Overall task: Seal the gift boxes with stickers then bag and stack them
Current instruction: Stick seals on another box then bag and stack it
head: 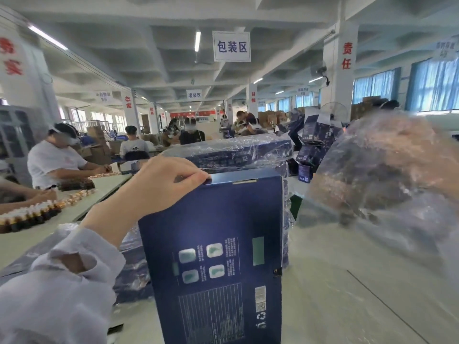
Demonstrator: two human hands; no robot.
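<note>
box stood up, bag close by

the left hand [159, 184] held the blue gift box [218, 256] by its top edge. the fingers were curled over that edge, so the box stood tall on the table [335, 294] and did not tip. it stood on its short end, most likely so a bag could slide down over it from the top.

the right hand [387, 165] was up on the right, behind or inside a clear plastic bag [372, 219]. the bag made it all blurry, so i could not tell if those fingers were wide or closed, or how they held the bag. the bag was near the box but not on it yet.

just behind the gift box lay a pile of bagged boxes [238, 155], the same blue, in shiny wrap. they lay flat, one on top of the other, so that looked like the spot where done boxes went.

a small pale strip [244, 182] sat on the top edge of the gift box. i could not tell if it was the sticker.

bagging looked like the step in hand. the bag's mouth would need to be wide to fit over the corners.
</note>
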